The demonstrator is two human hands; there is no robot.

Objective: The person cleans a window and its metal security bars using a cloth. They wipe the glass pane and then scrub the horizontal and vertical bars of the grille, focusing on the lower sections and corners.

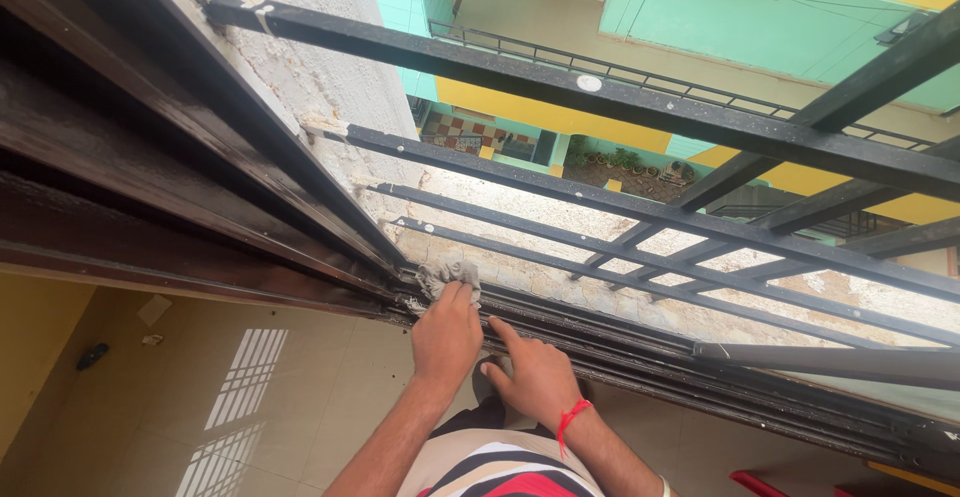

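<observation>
My left hand is closed over a crumpled grey cloth, fingers curled on top, pressing it into the corner end of the window track where the frame meets the wall; that grip keeps the rag down in the groove. Cloth is a wad, no clear long axis; the track itself runs from that corner down to the right. Just right of the cloth, my right hand holds nothing, fingers spread flat on the track, I judge as a brace. Black grille bars lie beyond the track.
</observation>
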